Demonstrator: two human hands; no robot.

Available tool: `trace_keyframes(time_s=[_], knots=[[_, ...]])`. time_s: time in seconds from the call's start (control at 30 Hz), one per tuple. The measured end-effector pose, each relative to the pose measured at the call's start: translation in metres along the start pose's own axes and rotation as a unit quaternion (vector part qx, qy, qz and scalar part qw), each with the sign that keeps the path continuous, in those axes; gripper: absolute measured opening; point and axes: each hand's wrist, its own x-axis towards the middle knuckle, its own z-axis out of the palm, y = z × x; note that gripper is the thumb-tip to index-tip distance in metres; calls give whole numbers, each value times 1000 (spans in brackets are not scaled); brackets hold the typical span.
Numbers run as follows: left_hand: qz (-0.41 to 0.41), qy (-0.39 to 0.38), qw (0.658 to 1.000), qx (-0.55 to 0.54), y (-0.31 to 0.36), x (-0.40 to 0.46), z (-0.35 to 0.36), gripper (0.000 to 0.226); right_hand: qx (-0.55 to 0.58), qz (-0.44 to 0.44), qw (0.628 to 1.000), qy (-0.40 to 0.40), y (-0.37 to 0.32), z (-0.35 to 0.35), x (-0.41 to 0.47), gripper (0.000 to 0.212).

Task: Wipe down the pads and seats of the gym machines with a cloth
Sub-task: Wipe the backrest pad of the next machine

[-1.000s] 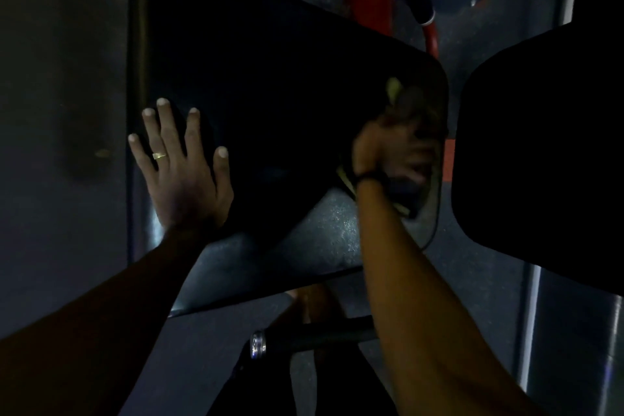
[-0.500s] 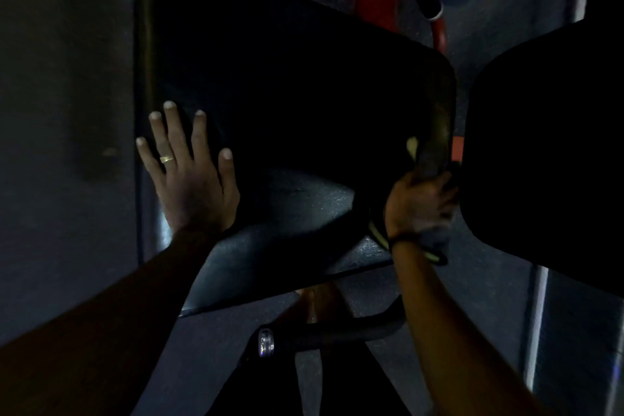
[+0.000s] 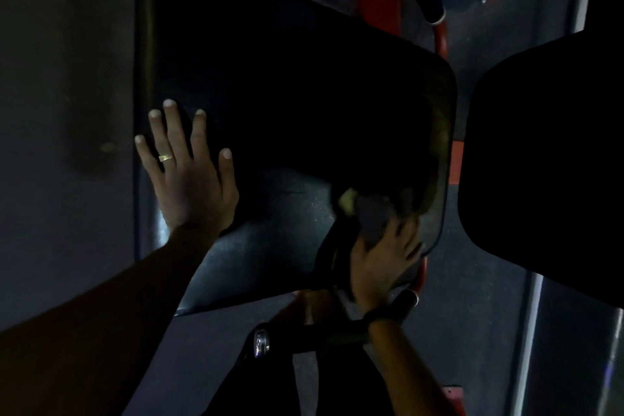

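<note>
The cloth [image 3: 368, 213], gripped in the right hand [image 3: 381, 257], has swept down from the black seat pad's [image 3: 287, 94] far right edge to its near right corner, finishing that side, while the left hand [image 3: 189, 176] lies flat, fingers apart, on the pad's left edge.

Bare forearms, gold ring [image 3: 165, 158] on left hand [image 3: 189, 179], dark wristband [image 3: 373, 317] on right

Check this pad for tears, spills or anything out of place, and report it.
Nothing stands out. The black pad shows no tear or spill where light reaches it; its upper part is too dark to judge. The left hand rests flat near the pad's left edge, and the right hand presses the cloth at the lower right corner.
</note>
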Motion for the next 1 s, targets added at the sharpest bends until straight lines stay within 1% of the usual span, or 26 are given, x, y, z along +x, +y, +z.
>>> trace_keyframes(time_s=[0.07, 0.13, 0.17, 0.2, 0.23, 0.27, 0.3, 0.37, 0.4, 0.43, 0.47, 0.5, 0.53, 0.6, 0.63, 0.7, 0.73, 0.77, 0.8, 0.87, 0.9, 0.97, 1.0], knots=[[1, 5, 1000, -4, 0, 0, 1, 58, 35, 117, 991, 48, -18, -5, 57, 69], [4, 12, 1000, -4, -2, -1, 2, 57, 66, 224, 971, 48, -59, -11, 121, 66], [6, 17, 1000, -2, -2, -2, 2, 57, 69, 238, 968, 48, -81, -13, 146, 63], [9, 23, 1000, -1, -2, -2, 3, 56, 66, 219, 972, 47, -101, -13, 161, 62], [11, 26, 1000, -2, -3, -2, 4, 56, 56, 161, 984, 56, -116, -11, 165, 61], [11, 27, 1000, -4, -2, -3, 3, 56, 48, 72, 994, 69, -127, -8, 156, 60], [10, 25, 1000, -5, -2, -2, 3, 56, 45, -27, 996, 78, -131, -5, 137, 61], [3, 16, 1000, -3, -1, -2, 3, 56, 30, -211, 976, 43, -116, -2, 73, 67], [2, 14, 1000, -2, -2, -2, 2, 56, 9, -268, 963, 9, -98, -4, 41, 72], [4, 15, 1000, -1, -2, -2, 2, 57, -9, -297, 955, -18, -75, -7, 14, 78], [6, 16, 1000, 1, -2, -2, 3, 57, -14, -301, 953, -39, -50, -9, -3, 82], [6, 17, 1000, 3, -3, -1, 3, 57, -14, -287, 957, -46, -27, -11, -10, 83], [7, 16, 1000, 4, -3, -1, 3, 57, -20, -252, 967, -42, -9, -13, -6, 79], [9, 16, 1000, 6, -3, -1, 3, 56, -35, -128, 991, -6, 2, -13, 27, 69], [13, 18, 1000, 7, -2, 0, 4, 56, -28, -54, 998, 28, -5, -14, 53, 67], [16, 19, 1000, 9, -5, -2, 3, 55, 21, 86, 995, 51, -47, -17, 109, 72], [19, 20, 1000, 8, -5, -3, 4, 54, 46, 135, 989, 45, -75, -17, 137, 71], [22, 22, 999, 9, -5, -3, 4, 54, 60, 138, 988, 46, -103, -16, 157, 68], [22, 24, 999, 14, -5, -3, 4, 54, 66, 101, 992, 49, -129, -15, 167, 66], [22, 26, 999, 17, -5, -2, 4, 54, 65, -49, 993, 84, -162, -9, 156, 63], [22, 27, 999, 14, -5, -2, 4, 54, 57, -130, 986, 92, -168, -6, 136, 62], [20, 23, 999, 10, -4, -2, 5, 55, 43, -266, 962, 53, -157, -7, 82, 63], [20, 19, 1000, 10, -3, -3, 5, 55, 29, -309, 950, 24, -141, -9, 57, 67]])
